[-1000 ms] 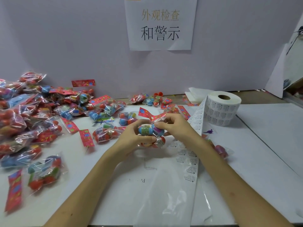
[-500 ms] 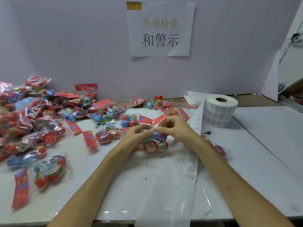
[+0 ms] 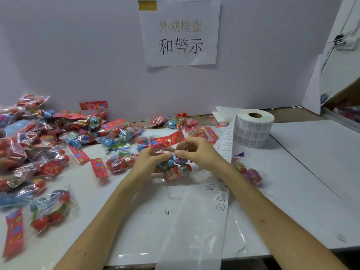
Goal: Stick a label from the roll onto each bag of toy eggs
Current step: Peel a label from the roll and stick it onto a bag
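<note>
A clear bag of toy eggs (image 3: 173, 168) with a red flowered header card (image 3: 167, 140) is held up at the table's middle. My left hand (image 3: 151, 159) grips the bag from the left, just under the card. My right hand (image 3: 196, 152) pinches the bag's top from the right, thumb and fingers curled against it. The white label roll (image 3: 253, 130) stands behind my right hand, and its strip of printed labels (image 3: 222, 172) trails down toward me under my right forearm.
A big heap of egg bags (image 3: 39, 137) covers the left of the table. Several more bags (image 3: 171, 121) lie by the back wall, and one bag (image 3: 251, 174) lies right of my right wrist. A paper sign (image 3: 179, 34) hangs on the wall.
Both hands have turned the bag upright, so its red header card now stands above my fingers. The camera has tilted slightly downward.
</note>
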Available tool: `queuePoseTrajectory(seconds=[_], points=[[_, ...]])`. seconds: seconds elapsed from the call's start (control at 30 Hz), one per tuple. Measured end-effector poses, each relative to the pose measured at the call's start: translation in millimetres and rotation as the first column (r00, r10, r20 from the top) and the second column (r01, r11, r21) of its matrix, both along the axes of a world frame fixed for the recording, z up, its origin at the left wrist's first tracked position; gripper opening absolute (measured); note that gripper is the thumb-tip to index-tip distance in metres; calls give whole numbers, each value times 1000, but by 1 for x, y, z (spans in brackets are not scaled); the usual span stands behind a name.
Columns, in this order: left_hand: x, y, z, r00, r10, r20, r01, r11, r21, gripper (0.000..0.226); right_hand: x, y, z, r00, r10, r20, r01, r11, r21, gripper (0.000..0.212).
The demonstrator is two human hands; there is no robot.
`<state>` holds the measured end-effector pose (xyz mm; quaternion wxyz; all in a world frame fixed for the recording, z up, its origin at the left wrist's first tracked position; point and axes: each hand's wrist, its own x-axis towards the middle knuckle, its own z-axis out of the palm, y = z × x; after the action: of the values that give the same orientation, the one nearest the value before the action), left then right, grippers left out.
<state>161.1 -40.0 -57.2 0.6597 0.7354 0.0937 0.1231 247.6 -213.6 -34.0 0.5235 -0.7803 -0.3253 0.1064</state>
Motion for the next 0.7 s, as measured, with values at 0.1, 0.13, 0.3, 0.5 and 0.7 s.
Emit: queuePoseTrajectory(seconds=[0.1,0.13,0.3,0.5,0.7], points=[[0,-2,-1,1000,15,-8,-15,999,30,14,0,1,-1,1000,5,-17,-5,1000,19,12],[0,-2,-2,1000,18,-21,-18,999,43,15,0,1,-1,1000,5,-28,-4,1000,10,15],[2,-6,-2,996,-8,-94,17,995,96,25,3,-2,0,991,20,-133,-21,1000,-8,30],[-1,4,-1,1000,28,-12,-28,999,35,34,0,2,-4,989,41,-140,-44,999,-20,53],[-2,1,-1,999,-8,-31,10,999,52,59,0,2,-6,993,-98,73,102,993,-61,57]])
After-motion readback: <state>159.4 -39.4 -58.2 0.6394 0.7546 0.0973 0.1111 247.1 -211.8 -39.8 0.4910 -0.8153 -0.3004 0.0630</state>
